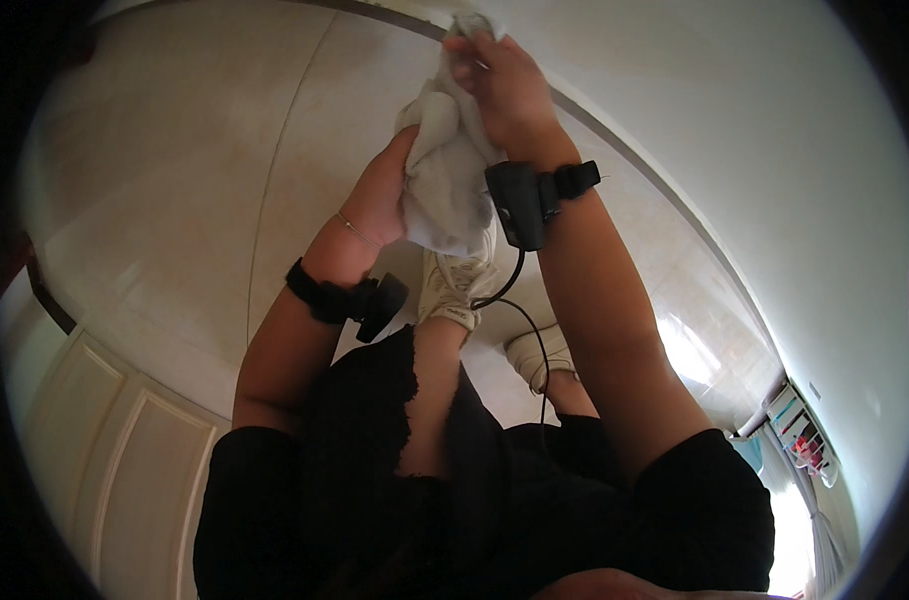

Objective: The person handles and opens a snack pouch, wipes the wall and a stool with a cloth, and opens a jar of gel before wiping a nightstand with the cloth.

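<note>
A whitish, stained terry cloth hangs bunched between my two hands, above one of my white sneakers. My left hand holds its left side, with the fingers hidden behind the folds. Higher up, my right hand grips the cloth's top end between thumb and fingers; that hand is slightly blurred. Each wrist wears a black strapped device, and a black cable runs down from the right one.
Pale floor tiles lie below, bordered by a grey skirting and a white wall. A cream panelled door stands at lower left. At lower right are a wire rack with small items and a curtain.
</note>
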Demonstrator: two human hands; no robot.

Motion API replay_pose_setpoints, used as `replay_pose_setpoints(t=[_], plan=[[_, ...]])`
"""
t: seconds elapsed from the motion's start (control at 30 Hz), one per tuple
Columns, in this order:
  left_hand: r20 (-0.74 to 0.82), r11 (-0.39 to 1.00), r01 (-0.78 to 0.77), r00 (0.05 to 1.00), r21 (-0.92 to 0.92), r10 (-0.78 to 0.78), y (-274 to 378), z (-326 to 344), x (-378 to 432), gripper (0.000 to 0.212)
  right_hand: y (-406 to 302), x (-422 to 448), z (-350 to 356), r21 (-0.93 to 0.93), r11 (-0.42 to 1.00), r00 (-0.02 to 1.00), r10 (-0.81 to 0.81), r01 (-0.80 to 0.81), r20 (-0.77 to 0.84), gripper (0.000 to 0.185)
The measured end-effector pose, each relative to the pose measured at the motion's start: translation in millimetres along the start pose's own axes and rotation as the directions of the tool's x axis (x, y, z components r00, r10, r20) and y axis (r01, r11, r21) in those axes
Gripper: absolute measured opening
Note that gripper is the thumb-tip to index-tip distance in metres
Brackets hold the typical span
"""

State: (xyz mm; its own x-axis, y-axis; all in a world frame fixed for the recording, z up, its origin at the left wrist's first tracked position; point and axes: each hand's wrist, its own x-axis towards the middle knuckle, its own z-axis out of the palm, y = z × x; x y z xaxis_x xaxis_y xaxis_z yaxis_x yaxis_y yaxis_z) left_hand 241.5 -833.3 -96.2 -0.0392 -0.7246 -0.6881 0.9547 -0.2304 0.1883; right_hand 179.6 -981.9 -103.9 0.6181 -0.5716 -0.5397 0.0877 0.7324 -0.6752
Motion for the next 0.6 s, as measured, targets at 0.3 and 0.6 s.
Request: replay_pose_setpoints(t=[0.3,0.6], plan=[[0.063,0.956,0.131,0.986,0.262,-0.153,-36.8,38.9,7.5,0.044,-1.0,-60.3,-86.4,-0.271,0.915,0.885,-0.372,0.298,-0.281,0.02],[0.048,0.609,0.138,0.959,0.781,-0.279,-56.4,48.5,-26.9,0.034,9.2,-174.1,-93.2,0.045,0.999,0.967,0.003,0.008,-0.253,0.026]])
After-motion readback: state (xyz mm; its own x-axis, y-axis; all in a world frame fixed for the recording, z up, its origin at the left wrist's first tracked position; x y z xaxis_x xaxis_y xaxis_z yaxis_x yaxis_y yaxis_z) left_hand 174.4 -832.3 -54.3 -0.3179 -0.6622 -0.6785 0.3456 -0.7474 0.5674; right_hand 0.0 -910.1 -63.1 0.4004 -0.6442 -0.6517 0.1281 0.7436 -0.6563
